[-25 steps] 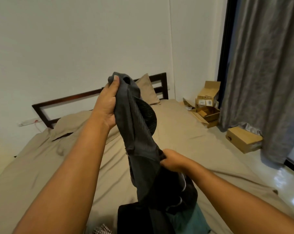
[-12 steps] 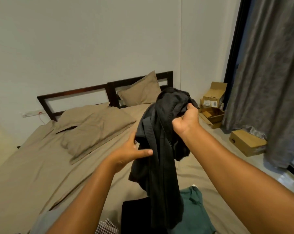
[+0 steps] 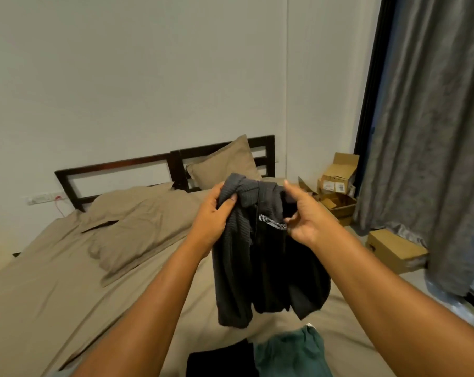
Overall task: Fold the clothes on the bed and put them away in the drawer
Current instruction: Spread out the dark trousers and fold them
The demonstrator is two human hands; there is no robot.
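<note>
A: Plain pale wall, a dark headboard (image 3: 116, 165), and a bed (image 3: 67, 295) under a tan sheet with pillows (image 3: 225, 164) at the far end. A grey curtain (image 3: 426, 131) and cardboard boxes (image 3: 336, 191) stand to the right. Where is the piece being worked on?

B: In the air over the middle of the bed. A dark grey garment (image 3: 263, 268) hangs from both hands, its lower edge clear of the sheet. A black garment (image 3: 222, 360) and a teal garment (image 3: 290, 355) lie side by side on the sheet at the near edge, just below it.

A: And each grip?

B: The left hand (image 3: 214, 213) has its grip closed round a bunched ridge of the top edge. The right hand (image 3: 301, 216) has a narrower grip, with thumb and fingertips pinching the cloth by the striped band inside the neck.

A: Why hold it up like that?

B: I'd say to let its own weight pull it straight and to find the neck, so the shoulders can be sorted out before it is laid flat. It's limp ribbed cloth, so it will sag wherever it isn't held.

A: The drawer?

B: Not in view. This piece is unfolded, and I cannot tell whether the two on the sheet are folded, so I judge the task is early.
</note>
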